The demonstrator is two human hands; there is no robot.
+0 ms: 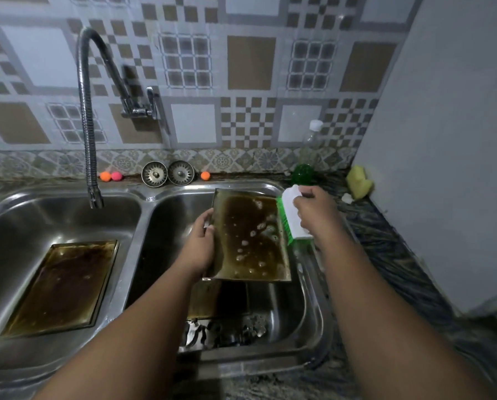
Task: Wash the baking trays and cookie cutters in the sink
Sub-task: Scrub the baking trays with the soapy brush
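Steel sink (166, 215), brown-stained sudsy baking tray (241, 223)

Patterned beige-and-grey tiled wall (250, 62), plain white side wall (443, 140), dark granite counter (385, 235)

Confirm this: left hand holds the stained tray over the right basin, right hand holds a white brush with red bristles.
The head view shows green bristles, not red. The left hand does hold the stained tray over the right basin, and the right hand holds the white brush.
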